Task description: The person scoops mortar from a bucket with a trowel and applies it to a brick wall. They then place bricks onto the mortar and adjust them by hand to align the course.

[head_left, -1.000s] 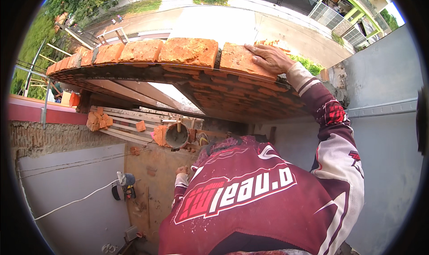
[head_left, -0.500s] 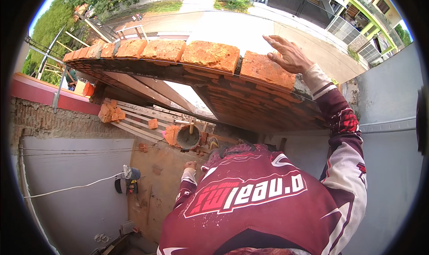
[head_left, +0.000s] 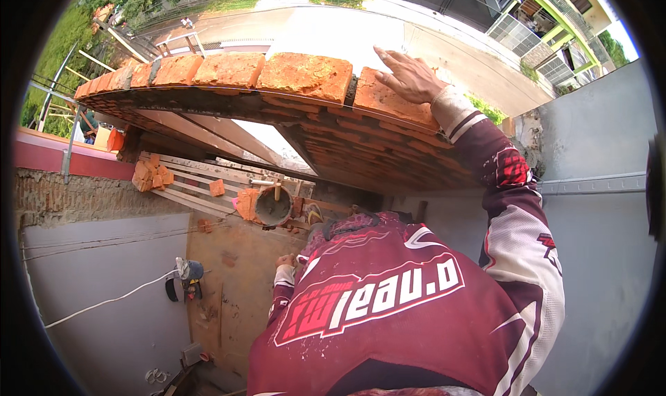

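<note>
My right hand is open, fingers apart, over the right end brick on top of the brick wall. It covers part of that brick; whether the palm presses on it I cannot tell. Left of it sits another orange brick, with a dark mortar joint between the two. A thin string line runs along the course's near edge. My left hand is low beside my body with its fingers curled closed; what it holds, if anything, is hidden.
Below the wall, a round bucket of mortar stands at the plank platform, near stacked bricks. A cable leads to a dark bucket-like thing. A grey wall rises at right; a street lies beyond.
The view has shifted, so the scene sits farther left. My right hand has moved left and lower over the end brick. The left hand stays curled by my body.
</note>
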{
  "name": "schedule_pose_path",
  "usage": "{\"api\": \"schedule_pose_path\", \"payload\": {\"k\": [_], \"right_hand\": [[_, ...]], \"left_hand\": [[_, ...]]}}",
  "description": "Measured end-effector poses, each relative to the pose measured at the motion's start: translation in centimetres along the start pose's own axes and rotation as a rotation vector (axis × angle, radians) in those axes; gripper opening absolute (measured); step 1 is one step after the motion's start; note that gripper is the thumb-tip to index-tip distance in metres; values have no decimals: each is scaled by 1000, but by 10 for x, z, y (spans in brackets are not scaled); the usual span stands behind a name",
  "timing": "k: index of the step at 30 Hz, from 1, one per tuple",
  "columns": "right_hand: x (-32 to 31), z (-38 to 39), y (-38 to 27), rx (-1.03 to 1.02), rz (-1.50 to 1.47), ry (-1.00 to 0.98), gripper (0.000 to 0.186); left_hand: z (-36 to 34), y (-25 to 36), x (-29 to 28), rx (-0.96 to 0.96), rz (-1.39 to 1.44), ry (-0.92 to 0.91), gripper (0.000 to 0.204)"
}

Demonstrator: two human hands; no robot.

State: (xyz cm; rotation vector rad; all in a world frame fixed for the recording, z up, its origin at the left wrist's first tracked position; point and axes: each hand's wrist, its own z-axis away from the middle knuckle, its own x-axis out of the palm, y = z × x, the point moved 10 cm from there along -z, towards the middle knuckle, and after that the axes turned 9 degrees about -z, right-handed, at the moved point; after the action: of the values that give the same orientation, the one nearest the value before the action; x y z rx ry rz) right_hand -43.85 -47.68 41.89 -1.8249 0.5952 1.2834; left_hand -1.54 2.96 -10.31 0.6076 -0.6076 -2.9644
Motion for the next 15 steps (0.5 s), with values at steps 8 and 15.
{"api": "schedule_pose_path", "payload": {"k": [8,15], "right_hand": [[21,10,0,119,-31,-140,74],[18,9,0,114,-44,-113,72]], "left_hand": [[14,27,-1,133,-110,-50,17],[-8,35,-3,165,55,-11,18]]}}
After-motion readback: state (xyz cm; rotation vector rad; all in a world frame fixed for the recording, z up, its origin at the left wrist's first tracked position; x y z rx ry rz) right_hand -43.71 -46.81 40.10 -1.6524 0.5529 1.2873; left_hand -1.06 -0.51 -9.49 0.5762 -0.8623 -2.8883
